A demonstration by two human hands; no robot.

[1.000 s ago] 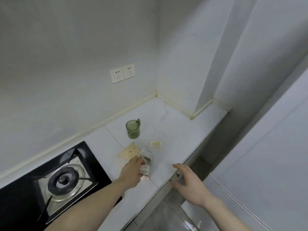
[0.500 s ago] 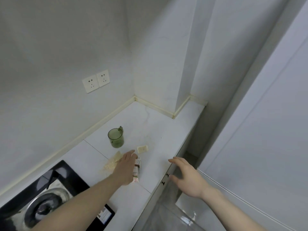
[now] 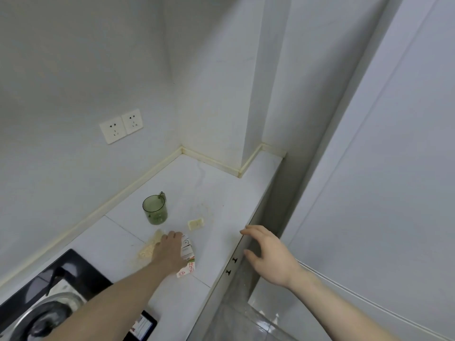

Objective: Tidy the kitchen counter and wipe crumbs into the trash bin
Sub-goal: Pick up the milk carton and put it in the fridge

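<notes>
**Left hand on the carton, crumbs beside it**

White walls meet in a corner behind a pale worktop (image 3: 221,193) edged with a cream strip. Two wall sockets (image 3: 121,126) sit side by side above it.

On the worktop a green see-through cup (image 3: 155,209) stands upright, its handle turned toward the corner. Near it, toward the front edge, lies a small pale block (image 3: 195,223), with a faint scatter of fine crumbs just behind it. A heap of yellowish crumbs (image 3: 150,246) lies just in front of the cup.

The left hand (image 3: 170,253) reaches in from below and rests on a small white carton (image 3: 187,257) with green and red print, which lies between the crumb heap and the front edge. Its fingers (image 3: 173,236) are curled over the carton's top and near side; the hand also covers the edge of the crumb heap.

The right hand (image 3: 268,257) hovers at the worktop's front edge, holding nothing, fingers spread and gently bent, fingertips close to the rim.

At lower left is a black stove (image 3: 81,269) with a metal burner ring. A grey tiled floor (image 3: 236,323) shows below the worktop.
</notes>
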